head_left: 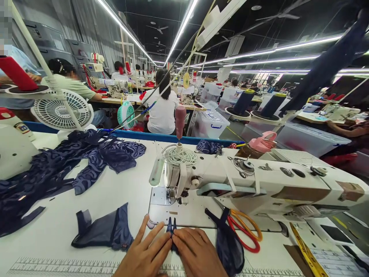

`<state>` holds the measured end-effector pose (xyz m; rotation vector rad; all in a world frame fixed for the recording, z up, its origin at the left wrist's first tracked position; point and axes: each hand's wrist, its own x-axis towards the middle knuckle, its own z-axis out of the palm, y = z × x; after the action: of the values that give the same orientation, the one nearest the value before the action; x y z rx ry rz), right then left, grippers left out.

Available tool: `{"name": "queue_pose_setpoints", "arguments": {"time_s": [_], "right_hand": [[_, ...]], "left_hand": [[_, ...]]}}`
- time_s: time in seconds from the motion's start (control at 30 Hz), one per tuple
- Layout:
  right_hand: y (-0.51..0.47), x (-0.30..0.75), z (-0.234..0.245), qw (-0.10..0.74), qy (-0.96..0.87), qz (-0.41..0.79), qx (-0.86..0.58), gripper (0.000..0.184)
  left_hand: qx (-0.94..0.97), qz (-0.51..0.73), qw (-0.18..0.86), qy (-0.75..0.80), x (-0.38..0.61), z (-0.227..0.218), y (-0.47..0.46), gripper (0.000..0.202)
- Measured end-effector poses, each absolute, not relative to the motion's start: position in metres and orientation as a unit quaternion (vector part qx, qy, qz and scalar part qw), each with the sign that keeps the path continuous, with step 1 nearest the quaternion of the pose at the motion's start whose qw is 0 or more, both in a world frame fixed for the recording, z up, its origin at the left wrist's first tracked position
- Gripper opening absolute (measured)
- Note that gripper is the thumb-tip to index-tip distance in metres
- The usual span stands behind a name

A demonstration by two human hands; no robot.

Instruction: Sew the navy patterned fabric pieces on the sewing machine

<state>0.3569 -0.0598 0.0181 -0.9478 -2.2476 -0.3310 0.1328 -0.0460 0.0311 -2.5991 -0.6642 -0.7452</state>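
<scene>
My left hand (147, 250) and my right hand (198, 250) meet at the front of the sewing machine bed. Between their fingertips is a small navy fabric piece (169, 227), with two narrow ends pointing toward the needle area; most of it is covered. The left hand's outer fingers are spread, while its inner fingers press on the fabric. Right fingertips rest against the same piece; both thumbs are mostly hidden. Left of my hands lies a navy sheer-and-patterned bra part (100, 231). A dark-edged navy mesh piece (229, 242) lies to the right, beside scissors (245, 231) with red and orange handles.
The white sewing machine (259, 184) spans the right side. Navy patterned pieces (49, 161) are heaped at left near a white fan (63, 109). A printed ruler (63, 267) runs along the front edge; a yellow tape measure (307, 250) lies at right. Co-workers sit beyond.
</scene>
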Motion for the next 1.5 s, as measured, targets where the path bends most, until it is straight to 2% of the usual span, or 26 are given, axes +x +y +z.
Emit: {"name": "queue_pose_setpoints", "arguments": {"time_s": [0.23, 0.37, 0.47, 0.53, 0.73, 0.9, 1.07, 1.33, 1.43, 1.5], "right_hand": [[-0.053, 0.36, 0.015, 0.327, -0.862, -0.112, -0.371, 0.022], [-0.05, 0.359, 0.013, 0.329, -0.861, -0.126, -0.367, 0.021], [-0.047, 0.358, 0.011, 0.347, -0.854, -0.14, -0.362, 0.023], [-0.045, 0.356, 0.011, 0.358, -0.847, -0.142, -0.365, 0.024], [-0.04, 0.352, 0.013, 0.384, -0.834, -0.154, -0.365, 0.023], [-0.043, 0.357, 0.0, 0.372, -0.837, -0.139, -0.377, 0.02], [-0.041, 0.358, -0.006, 0.36, -0.84, -0.156, -0.375, 0.014], [-0.05, 0.361, 0.028, 0.341, -0.848, -0.1, -0.394, 0.025], [-0.055, 0.365, 0.038, 0.339, -0.851, -0.061, -0.396, 0.029], [-0.058, 0.367, 0.041, 0.349, -0.849, -0.047, -0.395, 0.028]], "left_hand": [[-0.921, -0.251, 0.201, -0.221, 0.134, 0.033, -0.037, 0.061], [-0.913, -0.267, 0.21, -0.226, 0.137, 0.036, -0.035, 0.051], [-0.913, -0.257, 0.215, -0.233, 0.138, 0.035, -0.035, 0.033], [-0.914, -0.242, 0.227, -0.232, 0.138, 0.032, -0.034, 0.028], [-0.921, -0.217, 0.234, -0.223, 0.135, 0.019, -0.032, 0.035], [-0.913, -0.232, 0.224, -0.249, 0.137, 0.011, -0.035, 0.026], [-0.914, -0.236, 0.217, -0.248, 0.138, 0.01, -0.033, 0.026], [-0.919, -0.267, 0.163, -0.239, 0.133, 0.023, -0.034, 0.049], [-0.909, -0.307, 0.136, -0.247, 0.134, 0.03, -0.038, 0.044], [-0.886, -0.359, 0.119, -0.267, 0.134, 0.034, -0.044, 0.028]]}}
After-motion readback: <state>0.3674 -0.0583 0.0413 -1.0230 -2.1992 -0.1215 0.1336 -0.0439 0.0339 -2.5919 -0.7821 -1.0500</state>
